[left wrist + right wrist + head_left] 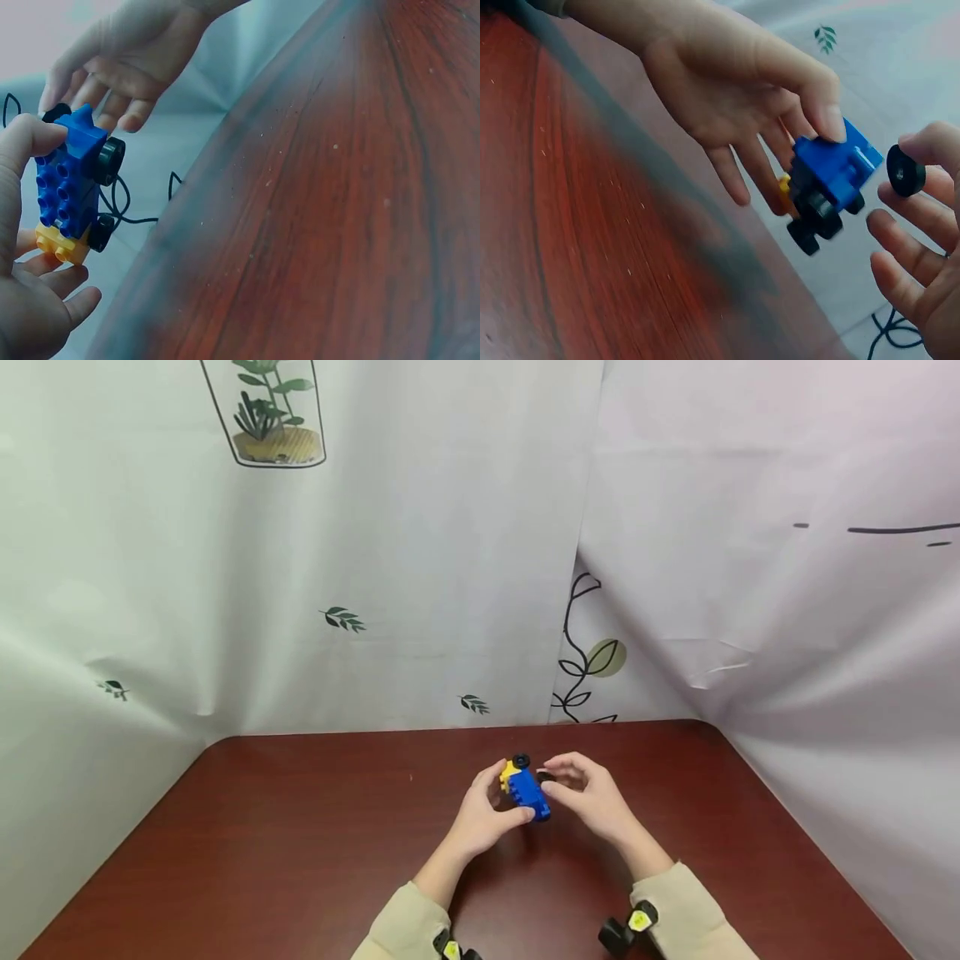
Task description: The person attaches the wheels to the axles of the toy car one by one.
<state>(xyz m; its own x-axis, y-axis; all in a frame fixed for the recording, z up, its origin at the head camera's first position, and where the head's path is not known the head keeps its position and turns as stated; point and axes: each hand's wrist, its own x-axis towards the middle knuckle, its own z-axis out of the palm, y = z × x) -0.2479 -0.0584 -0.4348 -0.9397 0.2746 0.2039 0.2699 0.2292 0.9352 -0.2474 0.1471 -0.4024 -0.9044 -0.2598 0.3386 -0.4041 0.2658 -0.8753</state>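
Observation:
A toy car (527, 790) of blue and yellow building blocks is in my left hand (480, 820), its thumb on the blue end and its fingers by the yellow end. In the left wrist view, black wheels (110, 160) sit along one side of the car, and its studs face the camera. Close by on the right, my right hand (594, 800) pinches a loose black wheel (906, 171) between thumb and fingers. A small gap separates this wheel from the car in the right wrist view. The car is tilted and held above the table.
Under both hands lies a dark red-brown wooden table (300, 843). A pale curtain (450, 568) with leaf prints hangs behind it and at the sides. Thin black cable loops (892, 334) appear beyond the table edge in the wrist views.

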